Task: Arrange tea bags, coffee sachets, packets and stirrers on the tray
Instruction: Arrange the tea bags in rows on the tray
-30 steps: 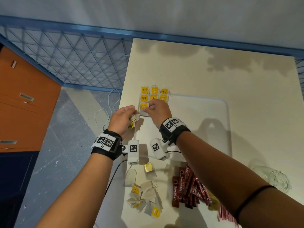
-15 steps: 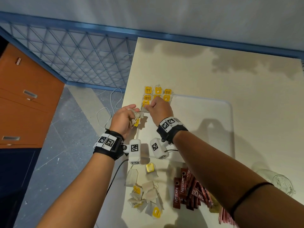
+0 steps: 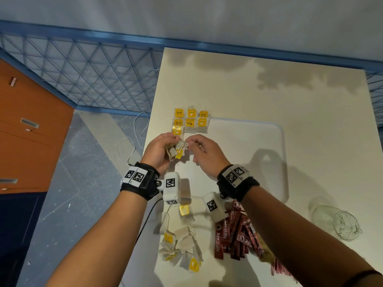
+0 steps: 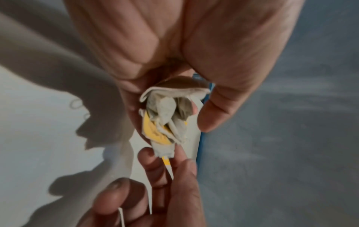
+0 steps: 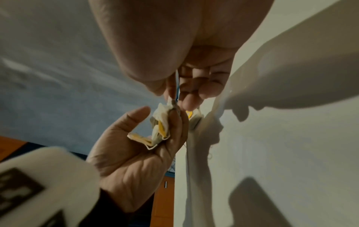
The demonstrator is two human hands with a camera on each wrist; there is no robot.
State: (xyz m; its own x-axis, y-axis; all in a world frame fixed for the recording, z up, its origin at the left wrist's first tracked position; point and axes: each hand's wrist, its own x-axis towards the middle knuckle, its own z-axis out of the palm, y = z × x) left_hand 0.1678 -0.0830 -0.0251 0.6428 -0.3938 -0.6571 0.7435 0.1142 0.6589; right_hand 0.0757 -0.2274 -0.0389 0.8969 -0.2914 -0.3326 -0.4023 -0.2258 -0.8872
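My left hand [image 3: 172, 144] grips a crumpled bunch of tea bags [image 3: 176, 149] with yellow tags, just above the near left part of the white tray [image 3: 277, 129]. My right hand [image 3: 189, 142] meets it from the right, and thumb and forefinger pinch one tea bag [image 4: 164, 151] at the bunch's edge. In the right wrist view the pinch [image 5: 174, 99] sits on top of the bunch [image 5: 160, 127], which lies in my left hand [image 5: 161, 114]. Several tea bags [image 3: 190, 120] lie in neat rows in the tray's far left corner.
Loose tea bags [image 3: 182, 250] are heaped near the table's front edge, with red coffee sachets [image 3: 235, 232] to their right. A clear glass jar [image 3: 344, 225] lies on its side at the right. The table's left edge [image 3: 152, 129] runs close to my left hand.
My right hand has drawn back from the rows on the tray to the bunch in my left hand. One more tea bag lies in the near row.
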